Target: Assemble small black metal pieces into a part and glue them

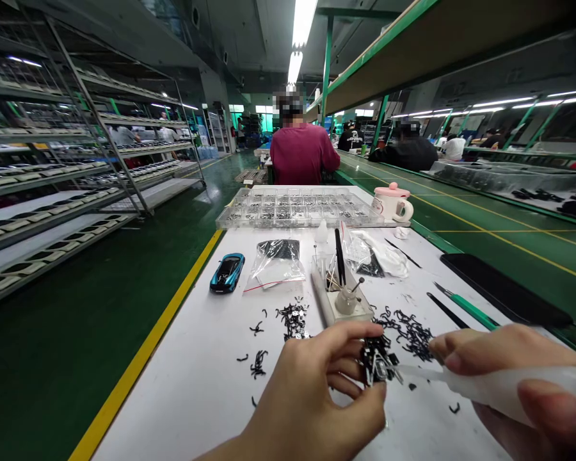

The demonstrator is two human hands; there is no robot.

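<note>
Head view | small black-and-silver plastic part cluster [378, 365] pinched in left hand [317, 390] fingers above white surface [196, 378] | judged light, brittle, best gripped at edges | long axis unclear | translucent white squeeze applicator [489, 384], nozzle pointed left at cluster, clasped by right hand [518, 384] | loose black clips [408, 330] scattered beyond.

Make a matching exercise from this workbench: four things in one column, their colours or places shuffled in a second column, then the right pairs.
Things:
1. toy car
2. mug
3. compartment tray
4. squeeze bottle

Descriptions:
A. white with a pink lid
B. held in the right hand
C. blue and black, near the table's left edge
D. clear, at the far end of the table

Pairs: 1-C, 2-A, 3-D, 4-B
</note>
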